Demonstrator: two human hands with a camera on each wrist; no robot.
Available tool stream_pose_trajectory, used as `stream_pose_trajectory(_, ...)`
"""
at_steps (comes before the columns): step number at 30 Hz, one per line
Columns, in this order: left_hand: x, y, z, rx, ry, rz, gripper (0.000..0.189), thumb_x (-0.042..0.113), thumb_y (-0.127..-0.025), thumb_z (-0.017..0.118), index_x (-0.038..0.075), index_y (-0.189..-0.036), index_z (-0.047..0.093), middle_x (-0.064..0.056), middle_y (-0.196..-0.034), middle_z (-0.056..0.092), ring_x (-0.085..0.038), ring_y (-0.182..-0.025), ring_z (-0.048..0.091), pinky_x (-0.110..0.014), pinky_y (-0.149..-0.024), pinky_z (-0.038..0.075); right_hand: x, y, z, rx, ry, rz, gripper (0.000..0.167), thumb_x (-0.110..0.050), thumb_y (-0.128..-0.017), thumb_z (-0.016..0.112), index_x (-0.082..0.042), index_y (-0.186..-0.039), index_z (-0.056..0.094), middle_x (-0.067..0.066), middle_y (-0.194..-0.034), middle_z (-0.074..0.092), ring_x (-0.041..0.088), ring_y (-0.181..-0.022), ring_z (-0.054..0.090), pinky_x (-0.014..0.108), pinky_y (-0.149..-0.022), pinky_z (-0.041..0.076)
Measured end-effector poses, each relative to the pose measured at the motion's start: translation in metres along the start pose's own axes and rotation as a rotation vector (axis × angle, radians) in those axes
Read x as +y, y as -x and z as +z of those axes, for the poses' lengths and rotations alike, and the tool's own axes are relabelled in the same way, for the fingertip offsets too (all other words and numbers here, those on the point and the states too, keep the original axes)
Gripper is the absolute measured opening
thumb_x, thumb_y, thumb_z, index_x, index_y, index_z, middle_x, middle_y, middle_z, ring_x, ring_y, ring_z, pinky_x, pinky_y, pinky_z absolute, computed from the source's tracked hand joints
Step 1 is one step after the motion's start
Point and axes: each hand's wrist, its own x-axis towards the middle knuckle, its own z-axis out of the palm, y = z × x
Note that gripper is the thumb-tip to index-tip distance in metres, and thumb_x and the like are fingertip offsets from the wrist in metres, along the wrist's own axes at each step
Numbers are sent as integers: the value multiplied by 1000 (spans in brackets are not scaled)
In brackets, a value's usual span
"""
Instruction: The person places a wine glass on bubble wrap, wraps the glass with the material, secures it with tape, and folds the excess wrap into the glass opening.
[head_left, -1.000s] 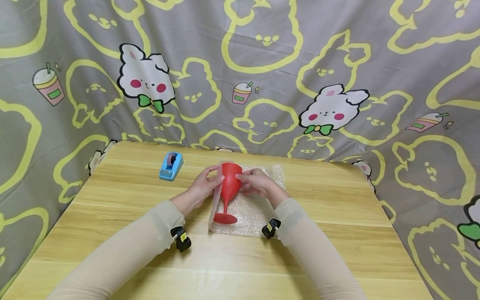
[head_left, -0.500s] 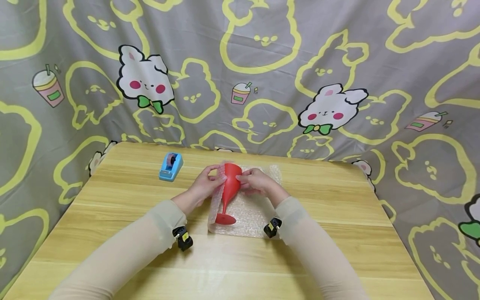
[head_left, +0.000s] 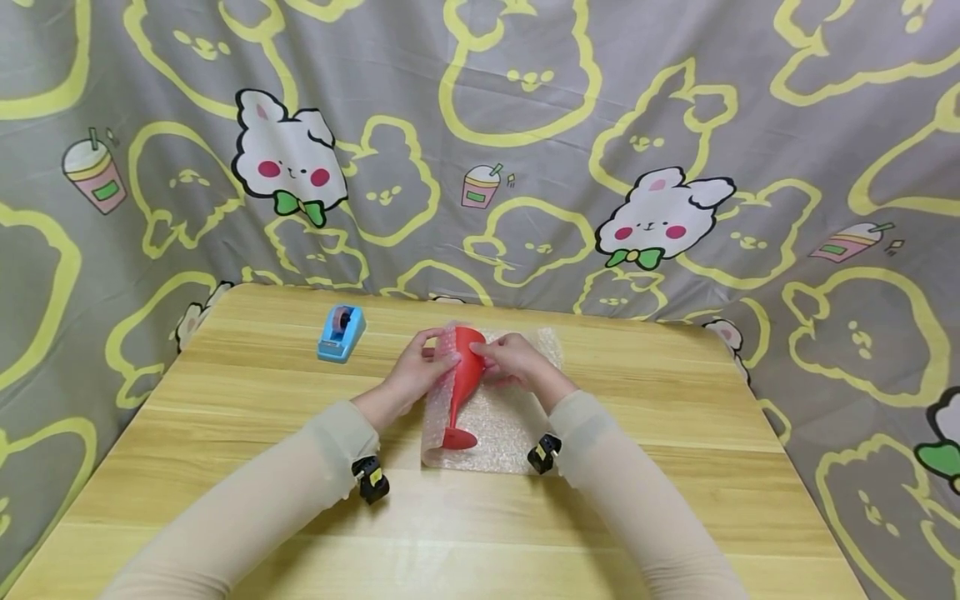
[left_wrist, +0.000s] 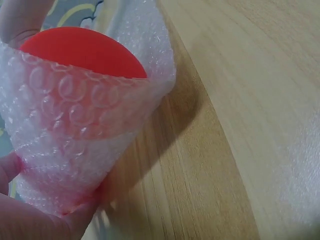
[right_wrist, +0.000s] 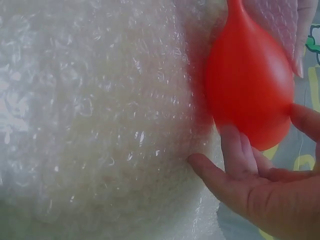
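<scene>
A red goblet [head_left: 468,379] lies tilted on a sheet of bubble wrap [head_left: 506,429], its round foot toward the person. My left hand [head_left: 408,373] grips the wrap's left edge, folded up over the goblet's left side, thumb on top. In the left wrist view, the bubble wrap [left_wrist: 75,110] covers most of the goblet, leaving a rounded red part [left_wrist: 85,52] bare. My right hand [head_left: 519,360] pinches the bowl from the right. The right wrist view shows its fingers [right_wrist: 240,155] and thumb on either side of the red bowl [right_wrist: 252,85].
A blue tape dispenser [head_left: 341,333] stands at the back left of the wooden table [head_left: 675,433]. A patterned grey curtain [head_left: 420,100] hangs behind the table and along its sides. The bubble wrap stretches out flat right of the goblet, under the right hand.
The left hand has moved slightly right, bringing the folded wrap further over the goblet. The goblet has rolled a little to the right, and less of its red surface shows.
</scene>
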Motion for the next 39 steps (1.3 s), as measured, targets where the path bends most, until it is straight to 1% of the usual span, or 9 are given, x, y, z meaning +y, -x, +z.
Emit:
stream_pose_trajectory(4,-1,-1,1,-8,-13,6,64,18,-97,67,14,-151,34,-23,-141,44,-41,-123,52,-51,-98,51,0,0,0,-4,3,7,38,-28,-98,64,5,-115,60,9,-91,68,32,-98,71,51,-94,52)
stream_pose_trajectory(10,0,-1,0,-8,-58,29,66,21,-97,68,15,-152,33,-21,-143,41,-40,-124,50,-52,-99,50,0,0,-1,-32,-47,0,39,-24,-99,64,5,-123,53,13,-93,68,30,-92,73,51,-96,52)
stream_pose_trajectory(15,3,2,1,4,-101,54,68,21,-96,69,13,-152,33,-22,-142,42,-41,-124,50,-52,-99,50,1,0,0,-56,-60,-6,36,-21,-99,62,6,-123,54,13,-93,68,28,-89,73,51,-96,52)
stream_pose_trajectory(21,5,3,4,25,-136,78,68,20,-94,71,11,-151,35,-23,-139,44,-40,-121,52,-51,-99,50,0,0,1,-59,-56,3,40,-32,-98,61,2,-119,56,15,-96,70,23,-83,72,50,-94,54)
stream_pose_trajectory(23,5,2,5,32,-147,88,68,20,-93,72,10,-151,36,-24,-138,45,-40,-120,53,-51,-99,50,-1,1,1,-55,-51,8,43,-39,-97,62,0,-115,57,16,-96,70,23,-82,72,49,-94,54)
stream_pose_trajectory(26,5,3,6,44,-171,107,69,21,-93,73,10,-150,37,-24,-135,47,-39,-116,54,-50,-97,52,-2,2,2,-42,-29,9,45,-46,-93,66,-3,-103,61,15,-92,70,25,-82,72,48,-91,55)
stream_pose_trajectory(31,7,4,9,57,-195,134,68,20,-91,74,10,-149,39,-23,-129,50,-37,-112,56,-48,-95,53,-3,2,5,-4,10,12,42,-50,-89,71,-9,-84,61,9,-79,68,29,-84,72,47,-85,57)
stream_pose_trajectory(34,8,3,11,62,-209,126,68,21,-91,74,11,-149,40,-23,-131,49,-36,-115,55,-48,-96,52,-2,1,6,14,19,12,41,-49,-88,72,-10,-80,61,7,-74,67,30,-84,71,47,-84,57)
stream_pose_trajectory(39,8,3,13,64,-228,108,69,23,-91,75,12,-149,40,-23,-137,45,-38,-120,53,-50,-99,50,0,-1,6,26,14,12,40,-48,-88,73,-10,-80,61,8,-74,67,30,-82,72,47,-84,58)
